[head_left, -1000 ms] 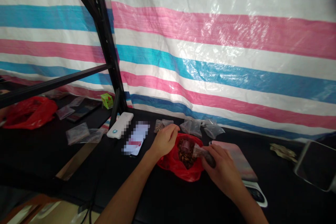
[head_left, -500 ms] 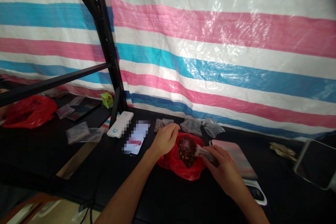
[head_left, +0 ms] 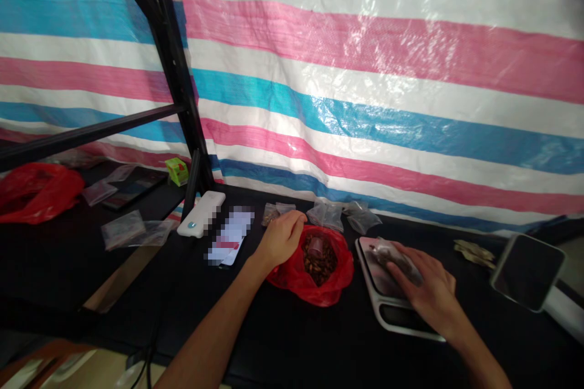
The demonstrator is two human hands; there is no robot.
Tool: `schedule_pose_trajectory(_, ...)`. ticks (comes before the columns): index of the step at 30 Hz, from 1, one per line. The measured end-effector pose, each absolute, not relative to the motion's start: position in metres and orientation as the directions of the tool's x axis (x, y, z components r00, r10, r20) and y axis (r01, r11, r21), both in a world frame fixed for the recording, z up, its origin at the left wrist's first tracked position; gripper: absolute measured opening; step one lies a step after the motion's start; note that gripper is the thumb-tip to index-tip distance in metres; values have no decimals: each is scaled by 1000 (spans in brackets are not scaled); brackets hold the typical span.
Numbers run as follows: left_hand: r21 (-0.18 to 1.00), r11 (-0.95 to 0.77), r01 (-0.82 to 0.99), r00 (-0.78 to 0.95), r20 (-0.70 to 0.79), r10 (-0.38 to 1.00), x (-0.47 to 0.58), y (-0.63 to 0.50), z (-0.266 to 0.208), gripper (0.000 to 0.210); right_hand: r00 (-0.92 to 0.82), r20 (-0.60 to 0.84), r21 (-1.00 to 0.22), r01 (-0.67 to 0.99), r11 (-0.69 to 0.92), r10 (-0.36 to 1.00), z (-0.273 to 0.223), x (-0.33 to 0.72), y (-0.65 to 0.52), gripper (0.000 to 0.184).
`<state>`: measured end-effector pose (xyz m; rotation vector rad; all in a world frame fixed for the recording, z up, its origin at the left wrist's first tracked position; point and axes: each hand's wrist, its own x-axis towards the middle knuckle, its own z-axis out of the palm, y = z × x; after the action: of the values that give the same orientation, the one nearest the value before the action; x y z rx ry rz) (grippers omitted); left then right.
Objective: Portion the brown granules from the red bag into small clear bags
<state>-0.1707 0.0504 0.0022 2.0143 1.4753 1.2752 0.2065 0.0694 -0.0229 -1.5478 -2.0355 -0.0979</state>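
A red plastic bag (head_left: 340, 279) sits open on the black table, full of small brown dried pieces (head_left: 314, 267), with a small clear cup (head_left: 315, 247) lying on them. My left hand (head_left: 281, 237) is at the bag's far left rim, fingers closed; whether they pinch the rim is hidden. To the right, my right hand (head_left: 429, 282) grips a small clear plastic bag (head_left: 390, 257) with brown contents, over the plate of a white kitchen scale (head_left: 381, 310). Whether the small bag rests on the plate I cannot tell.
Behind the red bag lie clear zip bags (head_left: 326, 214) and a filled one (head_left: 270, 214). Left are a phone (head_left: 231, 234), a white device (head_left: 203, 213) and a black metal post (head_left: 176, 67). Right stand a dark-screened device (head_left: 528, 272) and a crumpled brownish item (head_left: 474, 253).
My right hand has carried the small plastic bag from the red bag's right rim rightward to over the scale. My left hand stays at the red bag. The view has shifted slightly.
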Motion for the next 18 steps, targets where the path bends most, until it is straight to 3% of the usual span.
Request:
schedule_pose_trajectory(4,656,-434,618,62,510,858,-172,49,4,32,-24,643,-347,881,320,765,-18,201,51,59)
schedule_pose_trajectory(6,594,-478,647,107,550,828,-170,44,8,26,-7,716,-306,895,324,698,-11,193,39,53)
schedule_pose_trajectory(8,524,-540,659,195,574,795,-162,39,16,19,-108,724,-213,904,370,681,-3,181,30,42)
schedule_pose_trajectory(11,458,-610,646,313,571,759,-137,34,28,20,-333,601,-54,890,452,727,9,158,27,28)
schedule_pose_trajectory(14,396,-667,631,446,519,729,-103,40,36,26,-488,475,57,848,528,732,17,132,37,26)
schedule_pose_trajectory(18,265,-632,728,557,309,771,-76,60,35,26,-598,273,136,799,586,753,17,109,54,26)
